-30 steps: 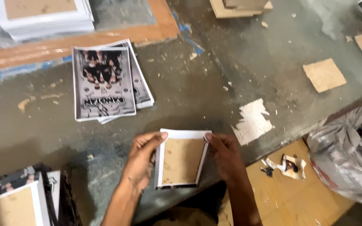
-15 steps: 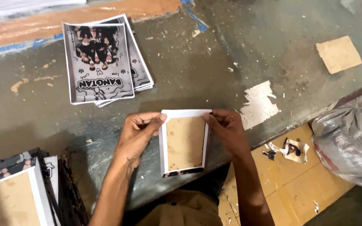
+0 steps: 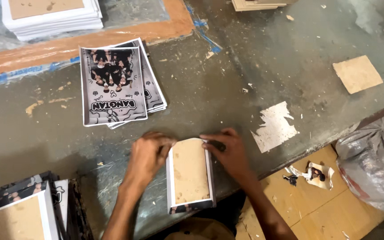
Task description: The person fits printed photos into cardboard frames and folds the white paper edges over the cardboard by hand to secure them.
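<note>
A small bookbinding or print-finishing workshop, probably: a worn, glue-stained workbench (image 3: 227,80) carries stacks of printed covers (image 3: 112,84), piles of cardboard-backed boards (image 3: 52,15), loose cardboard scraps (image 3: 357,73) and torn paper, with a plastic waste bag (image 3: 374,160) beside it.

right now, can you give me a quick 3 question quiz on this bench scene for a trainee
1. True or false: both hands touch the brown board with white paper edges.
2. What lies on the bench beyond the left hand? A) scissors B) stack of printed sheets C) a mug
3. Fill in: right of the right hand, a torn ____ paper patch sticks to the bench.

Key
1. True: one hand on each side of it.
2. B, the stack of printed sheets.
3. White.
</note>
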